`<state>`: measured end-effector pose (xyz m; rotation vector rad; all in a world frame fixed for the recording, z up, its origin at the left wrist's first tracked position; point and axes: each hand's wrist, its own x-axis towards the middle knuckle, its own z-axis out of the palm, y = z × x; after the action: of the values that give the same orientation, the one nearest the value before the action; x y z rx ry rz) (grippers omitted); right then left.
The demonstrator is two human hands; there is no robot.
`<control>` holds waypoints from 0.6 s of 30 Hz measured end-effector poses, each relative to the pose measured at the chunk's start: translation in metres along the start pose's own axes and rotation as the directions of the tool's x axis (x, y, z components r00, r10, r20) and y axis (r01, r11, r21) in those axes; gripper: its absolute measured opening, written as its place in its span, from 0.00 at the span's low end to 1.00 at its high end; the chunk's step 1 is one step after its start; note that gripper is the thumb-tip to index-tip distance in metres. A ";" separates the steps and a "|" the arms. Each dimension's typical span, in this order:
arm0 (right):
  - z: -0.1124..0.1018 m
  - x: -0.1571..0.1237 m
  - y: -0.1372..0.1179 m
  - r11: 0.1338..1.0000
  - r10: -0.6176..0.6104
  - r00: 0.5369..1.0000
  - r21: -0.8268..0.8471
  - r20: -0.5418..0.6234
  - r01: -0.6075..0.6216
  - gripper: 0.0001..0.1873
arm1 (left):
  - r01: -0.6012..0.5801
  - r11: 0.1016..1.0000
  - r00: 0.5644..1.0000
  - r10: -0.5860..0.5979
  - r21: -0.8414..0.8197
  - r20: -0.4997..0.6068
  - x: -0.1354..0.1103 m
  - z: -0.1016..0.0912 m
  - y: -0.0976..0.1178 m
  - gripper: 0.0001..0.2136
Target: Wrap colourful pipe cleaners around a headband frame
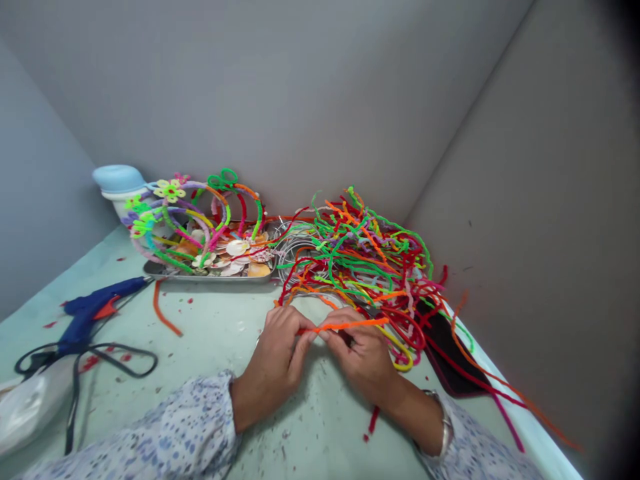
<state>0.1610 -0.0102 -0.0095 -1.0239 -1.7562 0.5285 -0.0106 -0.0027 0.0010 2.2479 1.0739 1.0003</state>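
My left hand (278,357) and my right hand (361,357) meet at the middle of the pale green table (210,347). Both are closed in a pinch on one orange pipe cleaner (350,325), which runs level between them and sticks out past the right hand. Just behind the hands lies a tangled heap of pipe cleaners (370,263) in red, green, orange, pink and yellow. Some strands trail over the table's right edge.
A metal tray (210,273) at the back left holds pipe-cleaner headbands and shells. A blue glue gun (93,310) with a black cord lies at the left, a white-and-blue jar (120,187) behind the tray, a dark flat case (450,360) at the right. Grey walls enclose the table.
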 end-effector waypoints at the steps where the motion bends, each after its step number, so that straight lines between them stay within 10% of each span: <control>1: 0.000 0.000 0.000 1.000 0.022 1.000 0.006 0.008 -0.022 0.05 | -0.001 1.000 1.000 0.001 0.003 0.002 0.000 0.000 0.000 0.05; 18: -0.002 -0.002 0.000 0.929 0.358 0.921 0.044 0.156 -0.369 0.15 | -0.061 0.996 0.998 0.061 0.059 0.013 0.000 0.003 -0.005 0.05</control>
<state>0.1632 -0.0122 -0.0098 -1.2965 -1.6627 0.9146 -0.0105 0.0004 -0.0045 2.3437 1.0488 0.9914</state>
